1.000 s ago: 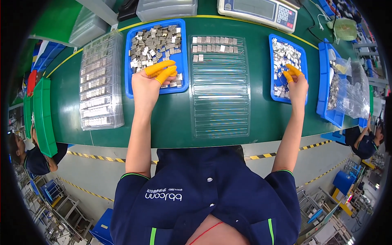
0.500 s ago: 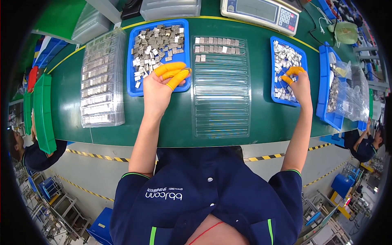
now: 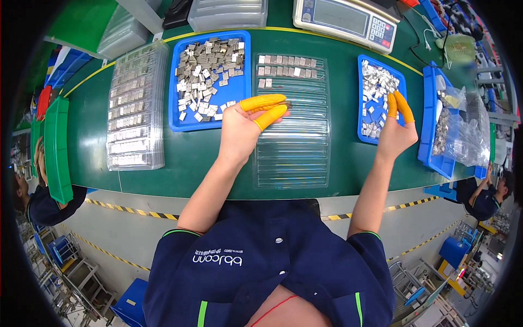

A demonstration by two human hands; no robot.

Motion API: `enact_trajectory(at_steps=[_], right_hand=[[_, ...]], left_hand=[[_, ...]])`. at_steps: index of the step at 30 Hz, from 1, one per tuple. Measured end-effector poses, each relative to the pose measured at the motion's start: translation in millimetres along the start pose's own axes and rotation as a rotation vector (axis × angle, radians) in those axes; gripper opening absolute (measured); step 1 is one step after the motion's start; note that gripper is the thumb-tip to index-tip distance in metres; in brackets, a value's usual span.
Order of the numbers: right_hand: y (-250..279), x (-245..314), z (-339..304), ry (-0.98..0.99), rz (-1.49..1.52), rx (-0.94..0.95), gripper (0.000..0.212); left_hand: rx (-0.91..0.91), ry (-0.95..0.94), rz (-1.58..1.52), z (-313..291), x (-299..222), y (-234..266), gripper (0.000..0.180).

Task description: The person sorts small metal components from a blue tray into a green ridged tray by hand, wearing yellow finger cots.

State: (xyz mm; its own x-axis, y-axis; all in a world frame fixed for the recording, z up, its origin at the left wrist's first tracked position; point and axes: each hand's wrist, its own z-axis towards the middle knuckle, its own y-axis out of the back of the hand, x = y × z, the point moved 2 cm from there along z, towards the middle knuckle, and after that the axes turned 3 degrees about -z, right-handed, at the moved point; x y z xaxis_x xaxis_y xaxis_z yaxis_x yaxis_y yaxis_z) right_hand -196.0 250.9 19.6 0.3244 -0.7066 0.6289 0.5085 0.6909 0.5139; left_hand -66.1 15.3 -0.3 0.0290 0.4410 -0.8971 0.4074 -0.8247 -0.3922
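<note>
My left hand point(image 3: 242, 128), with yellow finger cots on its thumb and fingers, is over the left edge of a clear ribbed plastic tray point(image 3: 294, 173). Its fingertips pinch a small metal part point(image 3: 289, 103), mostly hidden. Small flat metal pieces point(image 3: 283, 60) fill the tray's top two rows and start a third. My right hand point(image 3: 397, 139), also in yellow finger cots, is closed at the near right side of a blue tray point(image 3: 362, 128) of small silvery parts point(image 3: 376, 79). Whatever is between its fingertips is too small to make out.
Left of the ribbed tray is a blue tray point(image 3: 173, 103) of loose metal pieces. A stack of filled clear trays point(image 3: 136, 109) stands farther left, near a green bin point(image 3: 57, 152). A scale point(image 3: 343, 22) sits at the back. Another blue bin point(image 3: 429, 120) with plastic bags is far right.
My left hand has moved right, from the left blue tray to the ribbed tray's edge. My right hand has drawn slightly nearer, its fingers now pointing away from me and closer together.
</note>
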Motion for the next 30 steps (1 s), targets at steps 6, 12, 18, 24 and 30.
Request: enact_trajectory(at_steps=[6,12,18,24,30], right_hand=[[-13,65,-45,-0.295,0.759,0.548,0.020],[-27,74,-56,-0.290,0.694,0.658,0.017],[-32,73,-66,-0.552,0.942,0.752,0.018],[-31,75,-65,-0.479,0.890,0.636,0.016],[-32,75,-68,-0.306,0.762,0.723,0.014]], left_hand=[[-0.002,0.025,-0.031,-1,-3,-10,0.020],[-0.004,-0.036,-0.017,0,3,-6,0.020],[0.053,0.014,-0.036,0,3,-3,0.021],[0.020,-0.012,-0.031,-2,5,-1,0.021],[0.015,0.009,-0.015,-2,7,1,0.022]])
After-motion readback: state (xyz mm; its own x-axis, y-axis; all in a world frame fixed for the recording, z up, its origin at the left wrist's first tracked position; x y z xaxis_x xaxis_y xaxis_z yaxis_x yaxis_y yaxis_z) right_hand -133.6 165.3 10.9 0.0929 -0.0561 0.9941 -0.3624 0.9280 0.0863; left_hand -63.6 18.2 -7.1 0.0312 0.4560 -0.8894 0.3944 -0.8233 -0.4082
